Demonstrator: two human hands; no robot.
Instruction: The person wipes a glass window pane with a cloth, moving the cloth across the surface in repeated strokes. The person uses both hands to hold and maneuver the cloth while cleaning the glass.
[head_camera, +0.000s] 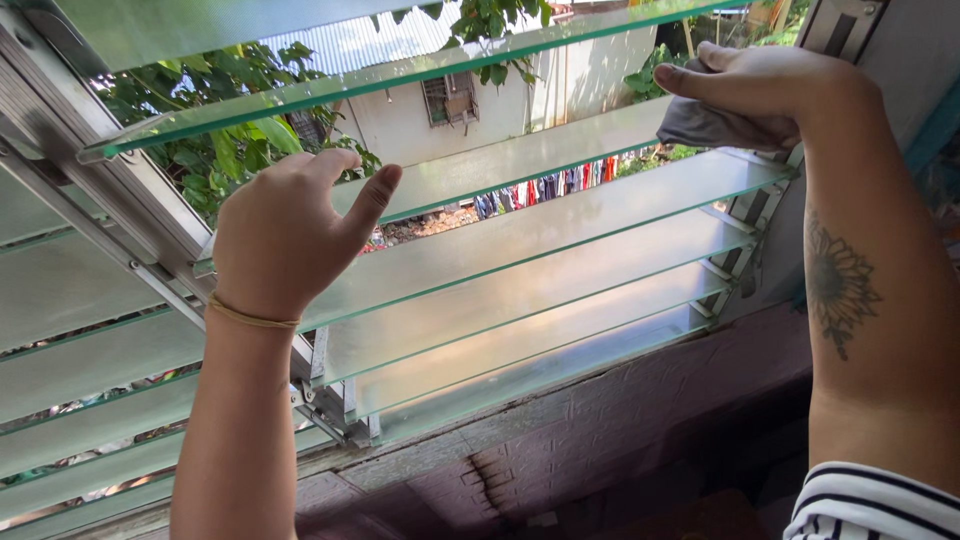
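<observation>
The right hand (760, 90) is closed on a grey cloth (705, 128), pressing it flat onto the far end of a glass louvre slat (520, 160) near the metal side frame (745, 240). The left hand (285, 230) pinches the same slat's near end, thumb above and fingers curled under. Wiping goes best with light, even pressure along the slat while that grip keeps it from tilting.

Home interior: glass louvre window (560, 225), masonry sill (640, 400), neighbouring house (470, 110) and hung laundry (545, 187) outside.
</observation>
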